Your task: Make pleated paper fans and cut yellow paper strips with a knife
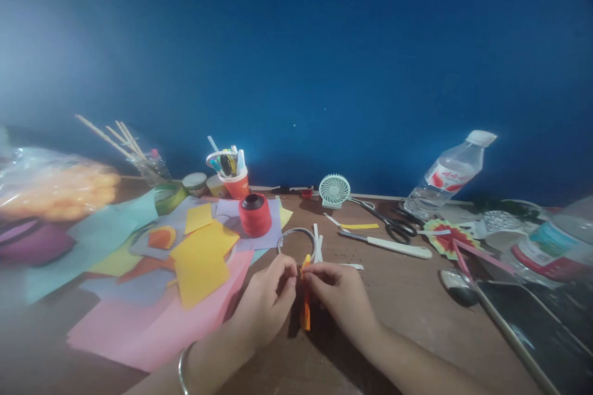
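Note:
A narrow folded strip of orange and yellow paper point(306, 305) stands between my hands, low over the table. My right hand point(345, 296) pinches its upper part between thumb and fingertips. Just to its left, my left hand point(269, 296) has thumb and forefinger pressed together; whatever they hold is too small to make out. A metal bangle point(182, 373) circles my left wrist. Behind the hands lie a pale ring-shaped loop point(296, 231) and white paper strips point(318, 244). A spool of red thread point(255, 216) stands upright on lilac paper, back and left of my hands.
Coloured paper sheets point(204, 259) overlap on the left. A red cup point(235, 185) of tools and a small fan point(334, 190) stand along the wall. A white-handled knife point(393, 245), black scissors point(398, 228), a paper rosette point(445, 237) and bottles point(447, 173) are on the right.

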### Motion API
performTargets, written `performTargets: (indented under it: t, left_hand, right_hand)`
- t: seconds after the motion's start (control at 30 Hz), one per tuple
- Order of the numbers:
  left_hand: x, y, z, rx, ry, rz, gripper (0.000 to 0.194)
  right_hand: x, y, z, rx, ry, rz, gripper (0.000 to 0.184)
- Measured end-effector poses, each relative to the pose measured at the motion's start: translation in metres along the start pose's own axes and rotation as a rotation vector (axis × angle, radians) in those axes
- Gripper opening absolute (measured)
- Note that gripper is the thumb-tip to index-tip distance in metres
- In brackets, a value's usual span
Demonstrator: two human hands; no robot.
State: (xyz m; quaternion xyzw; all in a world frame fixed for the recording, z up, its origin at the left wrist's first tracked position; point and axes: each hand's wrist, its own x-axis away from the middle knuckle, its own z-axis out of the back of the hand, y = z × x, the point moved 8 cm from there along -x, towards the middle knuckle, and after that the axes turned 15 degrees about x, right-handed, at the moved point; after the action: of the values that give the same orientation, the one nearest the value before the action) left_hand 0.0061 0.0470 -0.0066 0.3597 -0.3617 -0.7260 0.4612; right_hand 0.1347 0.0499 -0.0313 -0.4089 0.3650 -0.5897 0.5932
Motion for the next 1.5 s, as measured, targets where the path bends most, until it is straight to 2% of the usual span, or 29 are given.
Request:
performTargets:
  t: [0.13,0.27,0.4,0.53,0.6,0.63,0.73,0.93,1.17,1.33,1.5]
  left_hand:
    - [0.002,0.007,0.001,-0.013,-0.013,-0.074,0.011]
    - [0.003,0.01,0.001,0.006,-0.014,-0.1,0.011]
    - [-0.001,0.008,0.004,0.045,0.048,-0.069,0.011]
    - [-0.007,0.001,0.025,0.056,0.28,-0.005,0.004]
    - [-0.007,0.006,0.036,0.059,0.378,-0.055,0.005]
    - [-0.006,0.009,0.037,0.09,0.381,-0.091,0.004]
    - [-0.005,0.013,0.029,0.238,0.265,-0.135,0.017]
    - [-0.003,0.001,0.001,0.124,0.052,0.063,0.009]
    - [-0.005,0.0,0.001,0.119,0.049,0.078,0.014]
    - [-0.005,0.009,-0.002,0.042,0.01,-0.024,0.014]
    - [-0.005,0.017,-0.005,0.033,-0.056,-0.117,0.015]
  right_hand:
    - [0.008,-0.026,0.003,0.174,-0.002,0.251,0.022]
    - [0.013,-0.036,0.001,0.23,-0.022,0.35,0.022]
    - [0.009,-0.025,-0.004,0.182,-0.055,0.254,0.016]
    - [0.003,-0.009,-0.009,0.006,-0.108,0.103,0.013]
    - [0.0,-0.003,-0.01,-0.075,-0.116,0.041,0.015]
    - [-0.001,0.0,-0.011,-0.11,-0.119,0.014,0.017]
    - [-0.002,0.005,-0.012,-0.178,-0.135,-0.042,0.018]
    - [-0.003,0.009,-0.013,-0.196,-0.17,-0.076,0.015]
    - [-0.004,0.011,-0.013,-0.294,-0.173,-0.144,0.016]
    - [-0.005,0.011,-0.014,-0.363,-0.175,-0.158,0.016]
    - [-0.005,0.009,-0.013,-0.33,-0.163,-0.119,0.016]
